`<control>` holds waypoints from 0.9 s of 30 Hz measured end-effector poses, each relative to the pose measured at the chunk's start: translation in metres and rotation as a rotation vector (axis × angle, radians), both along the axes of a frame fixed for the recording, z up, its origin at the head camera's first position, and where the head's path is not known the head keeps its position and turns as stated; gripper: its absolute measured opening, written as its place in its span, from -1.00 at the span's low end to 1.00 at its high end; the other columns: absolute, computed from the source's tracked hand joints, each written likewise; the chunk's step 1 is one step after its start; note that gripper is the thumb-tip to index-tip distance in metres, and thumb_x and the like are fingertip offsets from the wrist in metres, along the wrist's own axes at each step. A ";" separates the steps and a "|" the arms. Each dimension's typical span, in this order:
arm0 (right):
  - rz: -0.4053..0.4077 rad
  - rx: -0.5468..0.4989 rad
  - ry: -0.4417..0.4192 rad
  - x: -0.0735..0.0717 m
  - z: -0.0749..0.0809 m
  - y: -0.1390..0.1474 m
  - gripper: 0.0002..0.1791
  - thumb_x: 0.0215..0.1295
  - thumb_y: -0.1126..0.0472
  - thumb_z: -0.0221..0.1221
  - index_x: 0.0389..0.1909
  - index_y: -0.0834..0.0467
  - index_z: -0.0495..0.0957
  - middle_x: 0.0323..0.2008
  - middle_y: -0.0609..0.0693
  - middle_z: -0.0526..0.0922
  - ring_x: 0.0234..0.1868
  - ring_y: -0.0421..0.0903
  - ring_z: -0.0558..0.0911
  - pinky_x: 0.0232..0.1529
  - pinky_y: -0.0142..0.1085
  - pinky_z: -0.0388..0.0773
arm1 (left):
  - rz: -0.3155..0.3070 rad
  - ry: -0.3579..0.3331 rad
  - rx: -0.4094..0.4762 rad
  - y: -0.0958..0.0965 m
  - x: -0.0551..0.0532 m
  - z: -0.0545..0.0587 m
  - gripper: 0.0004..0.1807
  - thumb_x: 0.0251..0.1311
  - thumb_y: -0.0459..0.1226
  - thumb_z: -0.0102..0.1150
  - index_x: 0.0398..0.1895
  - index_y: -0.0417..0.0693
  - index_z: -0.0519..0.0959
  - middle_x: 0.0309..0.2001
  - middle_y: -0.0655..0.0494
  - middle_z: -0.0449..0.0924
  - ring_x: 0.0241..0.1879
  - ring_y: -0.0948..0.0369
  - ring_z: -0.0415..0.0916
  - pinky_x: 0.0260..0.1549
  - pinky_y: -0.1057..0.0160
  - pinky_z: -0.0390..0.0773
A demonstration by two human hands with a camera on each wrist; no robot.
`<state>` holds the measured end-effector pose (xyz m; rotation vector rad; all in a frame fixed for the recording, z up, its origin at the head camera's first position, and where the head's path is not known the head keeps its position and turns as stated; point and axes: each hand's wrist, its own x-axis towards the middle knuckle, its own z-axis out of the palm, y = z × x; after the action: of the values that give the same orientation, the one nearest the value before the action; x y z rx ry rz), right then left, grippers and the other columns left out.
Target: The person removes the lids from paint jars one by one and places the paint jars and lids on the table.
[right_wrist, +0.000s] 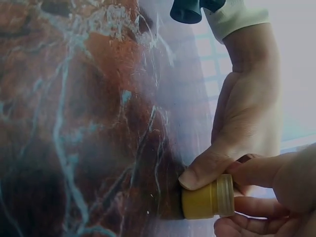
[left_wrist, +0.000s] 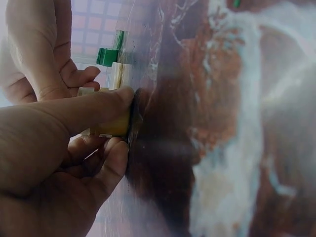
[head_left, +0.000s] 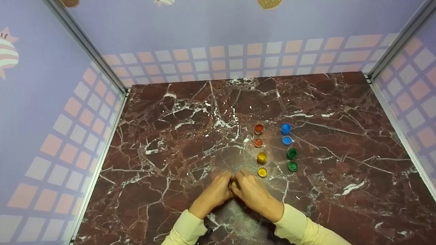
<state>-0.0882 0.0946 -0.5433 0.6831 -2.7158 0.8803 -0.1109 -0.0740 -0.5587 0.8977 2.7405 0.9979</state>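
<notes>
Between both hands, low over the marble-patterned tabletop, is a small yellow paint jar (right_wrist: pixel 200 201) with a clear ridged lid (right_wrist: pixel 226 196). My left hand (head_left: pixel 216 191) grips the jar's body, its thumb laid along the side. From the other side my right hand (head_left: pixel 254 192) pinches round the lid with thumb and fingers. In the left wrist view the jar (left_wrist: pixel 117 126) stands upright with its base at the table surface. Seen from the head, fingers cover most of it.
Beyond the right hand stand uncapped paint jars: orange (head_left: pixel 259 128), yellow (head_left: pixel 262 157), blue (head_left: pixel 286 128) and green (head_left: pixel 292 153). In front of each lies its lid, such as the green lid (head_left: pixel 293 166). Patterned panels (head_left: pixel 218 61) wall the table at the back and both sides.
</notes>
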 end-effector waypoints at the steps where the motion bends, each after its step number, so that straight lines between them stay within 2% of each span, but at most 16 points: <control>1: 0.019 0.006 0.009 0.000 0.001 0.001 -0.79 0.17 0.30 0.42 -0.36 0.23 0.54 -0.38 0.01 0.50 -0.44 0.00 0.60 -0.44 -0.15 0.62 | 0.000 0.003 -0.006 0.000 0.000 0.001 -0.73 -0.03 -0.50 0.37 -0.34 -0.16 0.46 -0.38 0.09 0.46 -0.35 0.18 0.42 -0.30 0.19 0.57; 6: 0.140 0.052 0.046 -0.004 0.003 0.006 -0.82 0.16 0.33 0.40 -0.38 0.22 0.54 -0.37 0.01 0.45 -0.44 -0.03 0.56 -0.42 -0.18 0.59 | 0.013 -0.026 -0.048 0.000 0.002 0.004 -0.72 0.04 -0.43 0.40 -0.28 -0.15 0.46 -0.32 0.06 0.49 -0.25 0.08 0.50 -0.19 0.09 0.59; 13: 0.340 0.105 0.050 -0.011 0.005 0.016 -0.80 0.18 0.32 0.41 -0.19 0.21 0.65 -0.18 0.01 0.59 -0.14 -0.03 0.59 -0.05 -0.19 0.62 | 0.009 -0.064 -0.057 -0.003 0.004 0.004 -0.63 0.17 -0.27 0.46 -0.06 -0.16 0.49 -0.11 -0.02 0.58 -0.03 -0.03 0.55 0.04 0.02 0.56; 16: 0.411 0.110 0.077 -0.014 0.005 0.019 -0.78 0.15 0.35 0.41 -0.16 0.20 0.70 -0.11 0.02 0.65 -0.08 -0.02 0.59 0.01 -0.20 0.60 | 0.014 -0.093 -0.048 -0.003 0.004 0.004 -0.59 0.14 -0.23 0.49 -0.05 -0.14 0.50 -0.08 -0.01 0.59 -0.02 -0.01 0.56 0.04 0.05 0.56; 21: 0.493 0.102 0.138 -0.016 0.004 0.021 -0.68 0.04 0.46 0.40 -0.14 0.19 0.74 -0.11 -0.02 0.72 -0.07 -0.03 0.59 0.06 -0.20 0.57 | 0.009 -0.078 -0.035 -0.002 0.004 0.003 -0.63 0.09 -0.28 0.52 -0.19 -0.12 0.49 -0.21 0.08 0.54 -0.16 0.09 0.55 -0.12 0.14 0.59; 27: 0.517 0.056 0.148 -0.016 0.000 0.026 -0.62 -0.02 0.54 0.37 -0.13 0.19 0.75 -0.07 -0.01 0.76 0.05 0.01 0.64 0.15 -0.11 0.53 | 0.007 -0.085 -0.016 -0.001 0.001 0.003 -0.65 0.06 -0.32 0.54 -0.24 -0.12 0.49 -0.26 0.10 0.52 -0.22 0.15 0.52 -0.17 0.20 0.59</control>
<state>-0.1045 0.1208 -0.5431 1.4397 -2.4727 0.8106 -0.1096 -0.0748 -0.5558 0.8234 2.6793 0.9896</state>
